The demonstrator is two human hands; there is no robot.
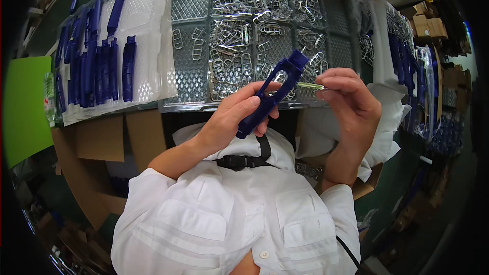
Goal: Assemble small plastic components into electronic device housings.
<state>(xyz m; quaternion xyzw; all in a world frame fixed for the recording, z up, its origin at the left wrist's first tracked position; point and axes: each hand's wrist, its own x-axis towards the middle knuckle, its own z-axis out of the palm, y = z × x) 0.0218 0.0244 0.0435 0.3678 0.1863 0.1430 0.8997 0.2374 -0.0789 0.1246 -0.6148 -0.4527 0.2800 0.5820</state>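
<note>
My left hand is closed round a dark blue plastic handle-shaped part, which is tilted with its far end up to the right. An oblong opening runs through the upper half of that part. At its right side, my right hand pinches a small shiny metal piece between thumb and fingers. The metal piece points left toward the blue part; whether they touch I cannot tell. Below both hands, the clear compartment tray holds many loose metal frame-shaped pieces.
Several dark blue plastic parts lie on a white sheet at the left. A bright green panel and a clear bottle stand beyond them. An open cardboard box sits below the table edge. More blue parts are at the right.
</note>
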